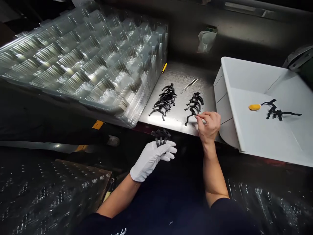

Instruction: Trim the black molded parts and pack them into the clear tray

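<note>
My left hand (153,156) wears a white glove and is closed around a small stack of black plastic clips (160,134), held below the metal bench's front edge. My right hand (208,124) is bare and pinches the end of a black clip (190,118) at the near end of the right-hand row of clips (195,103) on the metal bench (176,120). A second row of black clips (164,101) lies to the left of it.
A tall stack of clear blister trays (83,58) leans at the left. Tweezers (189,86) and a yellow pen (164,68) lie further back. At the right, a white bin (244,137) holds a yellow piece (254,107) and black parts (276,112). Crumpled white plastic (206,39) sits behind.
</note>
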Demonstrator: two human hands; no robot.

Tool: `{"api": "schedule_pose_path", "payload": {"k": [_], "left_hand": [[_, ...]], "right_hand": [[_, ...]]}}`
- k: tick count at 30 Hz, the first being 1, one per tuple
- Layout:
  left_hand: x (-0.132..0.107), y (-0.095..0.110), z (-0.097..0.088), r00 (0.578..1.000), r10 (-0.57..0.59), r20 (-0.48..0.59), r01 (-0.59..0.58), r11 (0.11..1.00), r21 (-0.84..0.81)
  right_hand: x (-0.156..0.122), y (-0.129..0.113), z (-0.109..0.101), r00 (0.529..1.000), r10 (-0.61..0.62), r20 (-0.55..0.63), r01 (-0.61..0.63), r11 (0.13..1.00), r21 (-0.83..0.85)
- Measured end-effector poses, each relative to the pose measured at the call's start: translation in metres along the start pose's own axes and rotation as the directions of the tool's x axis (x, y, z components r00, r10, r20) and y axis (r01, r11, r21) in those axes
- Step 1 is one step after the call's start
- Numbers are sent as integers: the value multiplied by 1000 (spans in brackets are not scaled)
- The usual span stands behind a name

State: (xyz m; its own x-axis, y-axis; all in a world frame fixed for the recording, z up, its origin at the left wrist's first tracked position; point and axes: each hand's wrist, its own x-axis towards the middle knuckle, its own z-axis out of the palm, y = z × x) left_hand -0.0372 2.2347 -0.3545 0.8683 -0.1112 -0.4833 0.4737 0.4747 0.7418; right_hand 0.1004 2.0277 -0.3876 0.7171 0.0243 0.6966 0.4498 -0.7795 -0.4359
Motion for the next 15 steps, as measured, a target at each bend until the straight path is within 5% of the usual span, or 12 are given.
{"api": "schedule_pose_path", "payload": {"k": [4,11,15], "left_hand": [[4,-3,6,998,24,-60,-26,999,-27],[3,-5,8,988,-86,126,104,983,-149],[5,-1,4,976,-10,216,43,988,-147]], "right_hand": [[-29,-38,-18,990,-144,7,133,932,337],[-63,-72,-12,968,-196,-156,234,928,289],[-34,-46,-13,948,-300,105,221,859,461]]}}
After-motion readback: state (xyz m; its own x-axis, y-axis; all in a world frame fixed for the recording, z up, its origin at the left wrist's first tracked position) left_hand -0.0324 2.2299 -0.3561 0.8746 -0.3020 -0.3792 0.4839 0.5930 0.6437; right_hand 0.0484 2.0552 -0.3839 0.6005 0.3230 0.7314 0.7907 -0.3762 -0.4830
